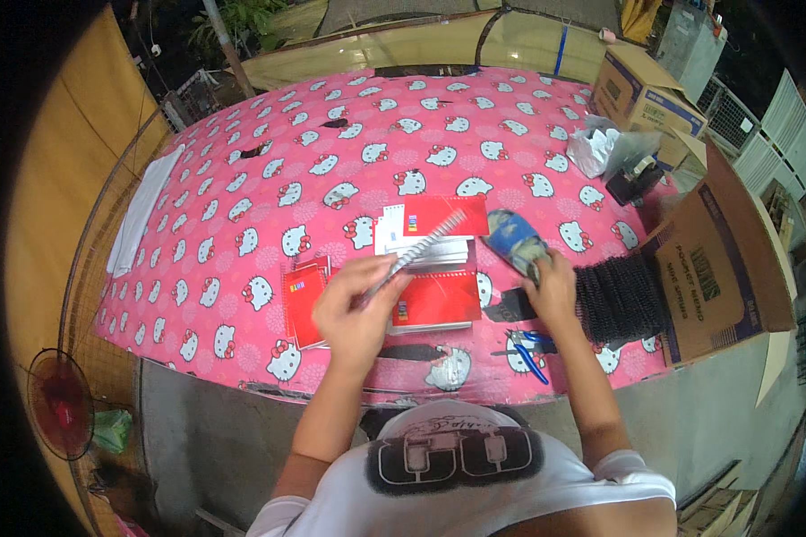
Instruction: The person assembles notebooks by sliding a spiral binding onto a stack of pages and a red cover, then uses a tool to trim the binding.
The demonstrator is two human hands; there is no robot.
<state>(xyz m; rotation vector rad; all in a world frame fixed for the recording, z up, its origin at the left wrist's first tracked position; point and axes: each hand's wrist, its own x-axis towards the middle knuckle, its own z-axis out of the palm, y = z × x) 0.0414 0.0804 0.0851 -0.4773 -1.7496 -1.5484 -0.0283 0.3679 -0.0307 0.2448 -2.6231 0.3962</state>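
Fingers of the left hand (342, 307) pinch a striped strip (425, 243); those of the right hand (557, 288) touch a blue bundle (512, 238), grip unclear.

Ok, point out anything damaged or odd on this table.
The pink tablecloth looks damaged: ragged dark holes show toward its far left, and a tear gapes near the front edge, breaking the printed pattern.

Around the left fingers (376, 267) and right fingers (545, 270), soft, fairly even light covers the pink tablecloth (306, 204); just beyond them, the tip of the striped rod (421, 248) and the blue patterned item (514, 240) blur. Farther outward, straight edges bow and corners fall black.
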